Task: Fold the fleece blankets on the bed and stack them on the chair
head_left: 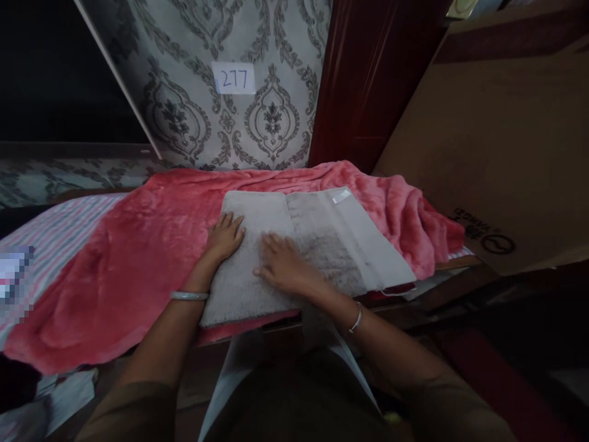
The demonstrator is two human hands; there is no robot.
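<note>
Lying palm-down, fingers apart, the blurred right grip and left grip are on a fuzzy, pale grey mat, darkly mottled mid-right, white tag near its far edge, atop a pink blanket.

The mat lies on the blanket, left of the cardboard box.

We see a dark, olive-brown top at the near edge, its left sleeve and right sleeve plain and short, ending around the elbows. The left hand and right hand are bare. We notice a smooth, pale grey-green bangle circling the left wrist and a slimmer, silvery bracelet the right.
</note>
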